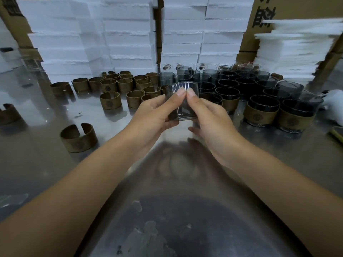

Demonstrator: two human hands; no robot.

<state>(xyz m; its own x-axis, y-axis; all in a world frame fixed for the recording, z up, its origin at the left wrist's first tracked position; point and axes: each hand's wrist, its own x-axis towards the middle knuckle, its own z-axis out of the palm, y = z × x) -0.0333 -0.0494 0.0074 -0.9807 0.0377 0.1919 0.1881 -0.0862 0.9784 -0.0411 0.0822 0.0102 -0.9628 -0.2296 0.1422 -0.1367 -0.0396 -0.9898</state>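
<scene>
A bare smoky glass cup (pixel 182 103) is held above the shiny metal table (pixel 278 156) at centre. My left hand (pixel 157 115) grips its left side with fingers curled under and the thumb on the front. My right hand (pixel 209 117) grips its right side, thumb beside the left thumb. The cup wears no sleeve. One brown split sleeve (pixel 78 138) lies alone at the left front. Several more brown sleeves (pixel 120 84) stand behind it.
Several dark glass cups (pixel 232 84) crowd the right, the nearest ones (pixel 261 112) wearing brown sleeves. White foam boxes (pixel 130 34) are stacked along the back, foam sheets (pixel 293 52) at the right, cardboard boxes behind. A white object (pixel 334 106) and a yellow-edged item (pixel 336 134) sit far right.
</scene>
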